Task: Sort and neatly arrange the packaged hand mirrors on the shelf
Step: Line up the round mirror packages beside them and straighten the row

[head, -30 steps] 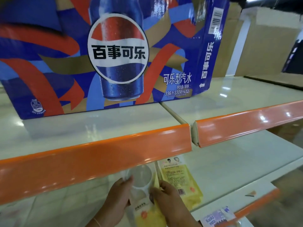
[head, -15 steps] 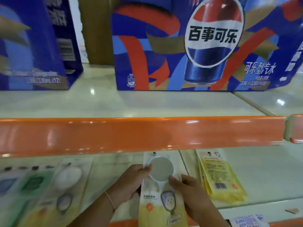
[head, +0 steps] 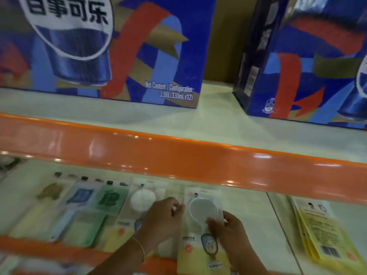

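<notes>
Gripping one packaged hand mirror [head: 200,231] on the lower shelf [head: 256,213]: left hand [head: 164,217] pinching its left edge, right hand [head: 228,227] curled over its right edge.

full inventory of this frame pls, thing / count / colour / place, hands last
cola boxes: 2, blue with red and gold, upper shelf
orange strip: 1, front edge of upper shelf
held mirror pack: 1, clear and yellow with a round white mirror, lower shelf, middle
white mirror pack: 1, just left of the held one
green pack: 1, further left, blurred
blue pack: 1, left of the green one, blurred
yellow packs: a stack, count unclear, lower shelf right
bracelet: 1, gold, left wrist
left hand: at the held pack's left edge
right hand: pinches the held pack's right side
</notes>
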Motion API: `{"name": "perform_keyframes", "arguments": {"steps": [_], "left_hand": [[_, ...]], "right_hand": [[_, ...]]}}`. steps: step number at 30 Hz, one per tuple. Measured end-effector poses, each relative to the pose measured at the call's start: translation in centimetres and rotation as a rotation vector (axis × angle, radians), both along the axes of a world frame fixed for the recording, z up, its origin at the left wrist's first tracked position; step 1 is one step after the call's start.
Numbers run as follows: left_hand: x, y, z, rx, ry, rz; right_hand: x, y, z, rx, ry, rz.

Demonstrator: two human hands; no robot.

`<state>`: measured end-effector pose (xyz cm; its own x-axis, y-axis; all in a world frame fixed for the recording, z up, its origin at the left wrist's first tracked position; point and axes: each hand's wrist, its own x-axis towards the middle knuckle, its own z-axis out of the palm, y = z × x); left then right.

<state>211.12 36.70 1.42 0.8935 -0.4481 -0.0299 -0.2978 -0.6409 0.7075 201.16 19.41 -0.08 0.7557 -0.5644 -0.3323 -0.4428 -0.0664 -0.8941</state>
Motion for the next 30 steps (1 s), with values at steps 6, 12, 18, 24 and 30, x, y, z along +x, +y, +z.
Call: {"name": "perform_keyframes", "arguments": {"steps": [6, 12, 18, 24, 30], "left_hand": [[1.8, 7.6, -2.5, 0.089, -0.411, -0.117], [1.8, 11.4, -6.0, 0.259, -0.554, -0.227], [1.1, 11.5, -5.9, 0.343, -0.665, -0.254], [1.5, 11.4, -7.2, 0.379, -0.596, -0.282], [1.6, 11.5, -7.1, 0.38, -0.566, -0.311]], "right_hand": [[4.1, 2.7, -1.9, -0.328, 0.122, 0.044], [5.7, 3.8, -2.8, -0.796, 0.306, 0.123], [4.5, 6.7, -3.6, -0.928, 0.311, 0.319], [4.2, 7.7, -4.2, -0.979, 0.346, 0.349], [4.0, 8.6, -4.4, -1.007, 0.368, 0.396]]}}
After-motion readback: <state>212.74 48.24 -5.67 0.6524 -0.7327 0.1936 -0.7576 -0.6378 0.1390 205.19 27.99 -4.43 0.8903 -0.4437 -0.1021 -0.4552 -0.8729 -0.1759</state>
